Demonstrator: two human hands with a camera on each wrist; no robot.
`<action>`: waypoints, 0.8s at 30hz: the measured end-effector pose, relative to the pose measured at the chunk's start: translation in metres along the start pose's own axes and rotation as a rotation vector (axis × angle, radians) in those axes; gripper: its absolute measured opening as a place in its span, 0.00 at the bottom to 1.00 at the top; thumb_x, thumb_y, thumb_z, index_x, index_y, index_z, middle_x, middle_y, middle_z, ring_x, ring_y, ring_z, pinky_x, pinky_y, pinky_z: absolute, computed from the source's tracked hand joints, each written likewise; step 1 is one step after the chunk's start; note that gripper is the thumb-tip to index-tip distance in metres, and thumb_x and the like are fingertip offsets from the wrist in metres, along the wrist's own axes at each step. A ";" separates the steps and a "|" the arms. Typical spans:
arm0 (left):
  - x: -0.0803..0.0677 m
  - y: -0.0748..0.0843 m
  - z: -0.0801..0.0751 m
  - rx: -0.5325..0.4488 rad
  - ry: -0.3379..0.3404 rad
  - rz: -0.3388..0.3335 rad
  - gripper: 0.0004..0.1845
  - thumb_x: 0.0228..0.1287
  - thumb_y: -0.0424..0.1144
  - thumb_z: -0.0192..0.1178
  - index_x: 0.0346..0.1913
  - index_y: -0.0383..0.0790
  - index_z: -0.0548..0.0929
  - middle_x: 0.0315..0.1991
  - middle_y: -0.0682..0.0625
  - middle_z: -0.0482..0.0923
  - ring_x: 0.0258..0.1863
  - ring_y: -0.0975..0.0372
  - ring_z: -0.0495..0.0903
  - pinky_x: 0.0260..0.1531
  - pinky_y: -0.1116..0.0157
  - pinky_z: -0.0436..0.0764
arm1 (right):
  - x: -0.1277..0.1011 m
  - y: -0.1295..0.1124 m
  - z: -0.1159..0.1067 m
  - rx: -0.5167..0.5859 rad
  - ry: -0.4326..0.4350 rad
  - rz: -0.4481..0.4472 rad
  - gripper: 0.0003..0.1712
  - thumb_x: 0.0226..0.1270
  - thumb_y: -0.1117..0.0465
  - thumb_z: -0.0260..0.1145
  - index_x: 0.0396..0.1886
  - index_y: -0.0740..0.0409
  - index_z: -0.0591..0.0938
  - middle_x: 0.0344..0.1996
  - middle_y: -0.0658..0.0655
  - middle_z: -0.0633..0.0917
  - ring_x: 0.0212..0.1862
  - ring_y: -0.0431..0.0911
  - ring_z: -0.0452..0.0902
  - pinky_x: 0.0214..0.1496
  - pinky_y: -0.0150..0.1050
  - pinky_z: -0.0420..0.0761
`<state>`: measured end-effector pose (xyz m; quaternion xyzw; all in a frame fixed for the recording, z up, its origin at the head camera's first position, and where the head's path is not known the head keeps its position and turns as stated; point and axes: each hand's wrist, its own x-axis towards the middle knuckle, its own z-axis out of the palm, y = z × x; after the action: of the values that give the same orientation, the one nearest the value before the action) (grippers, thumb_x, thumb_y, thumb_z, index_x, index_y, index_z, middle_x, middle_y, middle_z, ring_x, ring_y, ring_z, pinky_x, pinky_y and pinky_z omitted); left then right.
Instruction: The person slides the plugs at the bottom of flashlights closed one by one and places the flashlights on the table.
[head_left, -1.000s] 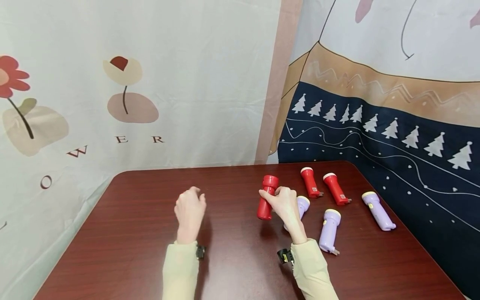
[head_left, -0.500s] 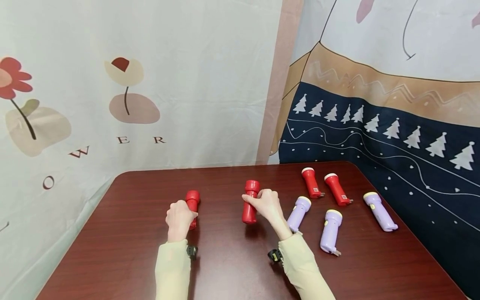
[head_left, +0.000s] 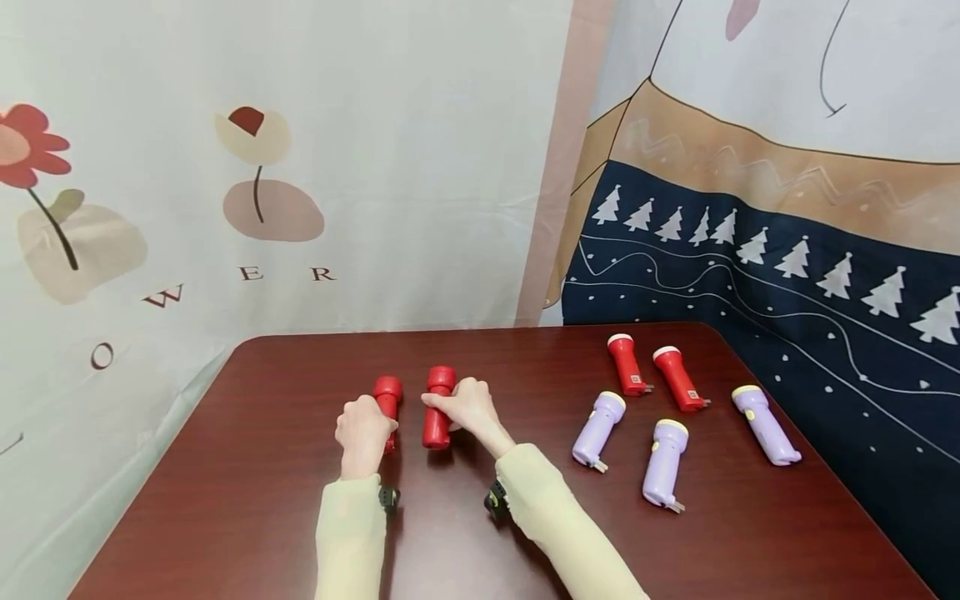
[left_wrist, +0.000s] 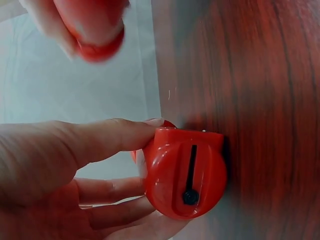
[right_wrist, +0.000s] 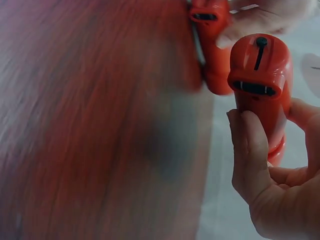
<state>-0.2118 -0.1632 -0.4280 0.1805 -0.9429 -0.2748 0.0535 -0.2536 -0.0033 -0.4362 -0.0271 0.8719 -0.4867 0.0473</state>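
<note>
The left hand (head_left: 363,427) gripped one red torch (head_left: 387,398), the right hand (head_left: 467,406) another (head_left: 437,408) beside it; two red (head_left: 626,364) and three purple (head_left: 596,428) lay unsorted.

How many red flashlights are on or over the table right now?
4. One red flashlight in the left hand, one in the right hand, and two lying at the far right of the table: and. None looks hidden.

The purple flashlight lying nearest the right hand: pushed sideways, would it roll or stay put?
The nearest purple flashlight would probably roll a little: its body looks round. The wider cream head and the prongs at its tail would likely curve or stop it. The smooth plastic may slide on the glossy table.
</note>
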 end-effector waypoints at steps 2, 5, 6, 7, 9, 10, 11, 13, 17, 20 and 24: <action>0.000 0.000 0.000 0.002 0.004 -0.003 0.16 0.49 0.37 0.66 0.35 0.25 0.80 0.30 0.30 0.80 0.28 0.41 0.80 0.22 0.51 0.78 | 0.004 -0.001 0.008 -0.009 -0.007 0.002 0.24 0.52 0.44 0.72 0.16 0.61 0.79 0.11 0.56 0.82 0.12 0.45 0.80 0.19 0.32 0.79; 0.000 0.000 0.000 0.008 0.007 -0.006 0.16 0.49 0.37 0.67 0.34 0.25 0.80 0.30 0.30 0.80 0.28 0.41 0.80 0.22 0.51 0.78 | 0.008 0.000 0.020 -0.011 -0.015 0.026 0.24 0.51 0.43 0.72 0.19 0.60 0.79 0.12 0.56 0.81 0.12 0.44 0.80 0.20 0.32 0.79; 0.000 0.000 0.000 0.009 0.006 -0.006 0.15 0.49 0.37 0.67 0.34 0.25 0.80 0.30 0.30 0.80 0.28 0.41 0.80 0.22 0.51 0.78 | 0.009 0.000 0.023 -0.016 -0.013 0.036 0.24 0.51 0.43 0.72 0.20 0.60 0.79 0.13 0.56 0.81 0.12 0.44 0.80 0.20 0.32 0.79; 0.000 0.001 0.000 0.009 0.004 -0.003 0.15 0.49 0.37 0.67 0.34 0.25 0.80 0.30 0.30 0.80 0.28 0.41 0.80 0.23 0.51 0.79 | 0.010 0.000 0.026 -0.026 -0.011 0.044 0.24 0.51 0.43 0.72 0.20 0.60 0.78 0.13 0.56 0.81 0.12 0.44 0.80 0.20 0.31 0.79; 0.000 0.002 0.000 0.009 0.000 0.008 0.16 0.49 0.36 0.67 0.35 0.24 0.80 0.30 0.30 0.80 0.28 0.40 0.80 0.24 0.50 0.80 | 0.011 0.001 0.031 -0.063 0.003 0.047 0.24 0.50 0.43 0.72 0.20 0.60 0.79 0.13 0.56 0.81 0.11 0.44 0.79 0.20 0.31 0.78; -0.001 0.003 0.001 0.010 -0.001 0.012 0.16 0.50 0.36 0.67 0.35 0.24 0.80 0.30 0.29 0.80 0.28 0.40 0.80 0.24 0.50 0.80 | 0.011 0.002 0.033 -0.081 0.009 0.047 0.24 0.50 0.42 0.72 0.20 0.60 0.79 0.12 0.56 0.81 0.11 0.44 0.79 0.20 0.31 0.78; -0.001 0.003 0.001 0.012 0.000 0.015 0.16 0.50 0.36 0.67 0.36 0.24 0.80 0.30 0.29 0.80 0.28 0.40 0.80 0.25 0.49 0.80 | 0.012 0.002 0.034 -0.096 0.015 0.043 0.24 0.50 0.42 0.71 0.19 0.60 0.79 0.12 0.56 0.81 0.12 0.44 0.79 0.20 0.31 0.77; -0.001 0.004 0.002 0.019 0.006 0.015 0.16 0.49 0.36 0.67 0.35 0.24 0.80 0.31 0.29 0.81 0.29 0.39 0.81 0.26 0.48 0.80 | 0.013 0.002 0.037 -0.130 0.028 0.029 0.25 0.50 0.42 0.71 0.18 0.59 0.78 0.12 0.55 0.81 0.12 0.43 0.78 0.20 0.32 0.76; 0.000 0.005 0.002 0.024 0.010 0.013 0.15 0.48 0.35 0.66 0.34 0.24 0.80 0.32 0.28 0.81 0.30 0.38 0.81 0.25 0.48 0.80 | 0.015 -0.001 0.041 -0.167 0.049 -0.001 0.25 0.50 0.41 0.71 0.15 0.57 0.77 0.11 0.53 0.79 0.14 0.44 0.76 0.21 0.33 0.75; 0.000 0.004 0.002 0.020 0.010 0.015 0.15 0.49 0.35 0.66 0.33 0.24 0.80 0.30 0.29 0.81 0.29 0.38 0.81 0.24 0.49 0.79 | 0.015 -0.002 0.043 -0.188 0.055 -0.017 0.26 0.50 0.40 0.71 0.13 0.56 0.76 0.10 0.52 0.78 0.15 0.44 0.74 0.21 0.33 0.74; 0.000 0.004 0.002 0.023 0.012 0.019 0.15 0.49 0.36 0.66 0.34 0.24 0.81 0.31 0.29 0.81 0.29 0.39 0.81 0.24 0.49 0.80 | 0.014 -0.004 0.046 -0.194 0.059 -0.018 0.26 0.49 0.40 0.71 0.11 0.55 0.76 0.09 0.51 0.78 0.14 0.43 0.74 0.20 0.32 0.73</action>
<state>-0.2133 -0.1592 -0.4278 0.1737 -0.9474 -0.2623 0.0597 -0.2625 -0.0452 -0.4574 -0.0248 0.9156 -0.4011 0.0143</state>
